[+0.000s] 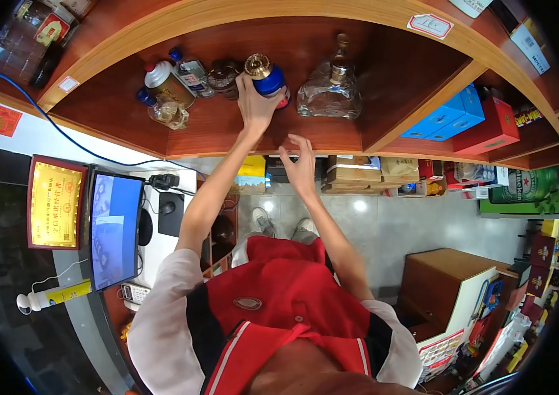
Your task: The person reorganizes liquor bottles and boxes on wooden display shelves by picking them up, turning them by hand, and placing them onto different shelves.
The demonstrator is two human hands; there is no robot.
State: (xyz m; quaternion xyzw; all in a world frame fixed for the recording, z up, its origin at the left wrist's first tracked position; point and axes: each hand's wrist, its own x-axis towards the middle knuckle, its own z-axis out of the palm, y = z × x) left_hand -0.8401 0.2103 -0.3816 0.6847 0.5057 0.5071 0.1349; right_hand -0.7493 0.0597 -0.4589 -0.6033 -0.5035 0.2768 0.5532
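Observation:
My left hand is closed around a blue bottle with a gold cap on the wooden shelf. My right hand hangs just in front of the shelf's edge, fingers apart and slightly bent, holding nothing. To the right of the blue bottle stands a wide clear glass bottle with a tall stopper. A dark round bottle is close on the left. Beyond it are a clear bottle with a blue cap, a pale bottle with a red cap and a small blue-capped glass bottle.
Blue boxes and a red box fill the right compartment, past a wooden divider. Cartons stand below the shelf. A blue cable and a monitor are on the left. A brown cabinet stands behind right.

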